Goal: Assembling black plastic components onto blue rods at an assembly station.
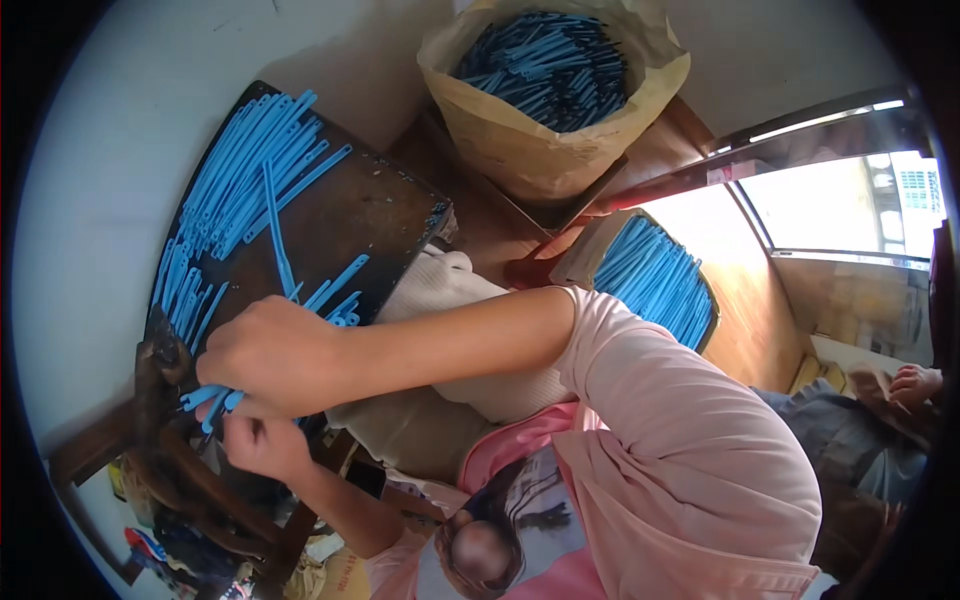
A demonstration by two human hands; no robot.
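My right hand reaches across from the right, its fingers curled around a few slim blue plastic sticks. Their ends poke out below the fingers. Just beneath it my left hand is closed, its knuckles close to those stick ends; what its fingers hold is hidden. Beyond my hands, a dark tabletop carries a large pile of blue sticks with holes near their ends. A single stick lies apart, and a smaller group rests near my right wrist.
A large brown paper sack full of blue sticks stands at the back. Right of it is a box packed with more sticks. Dark wooden furniture stands at the left. Another person's hand shows at the right edge.
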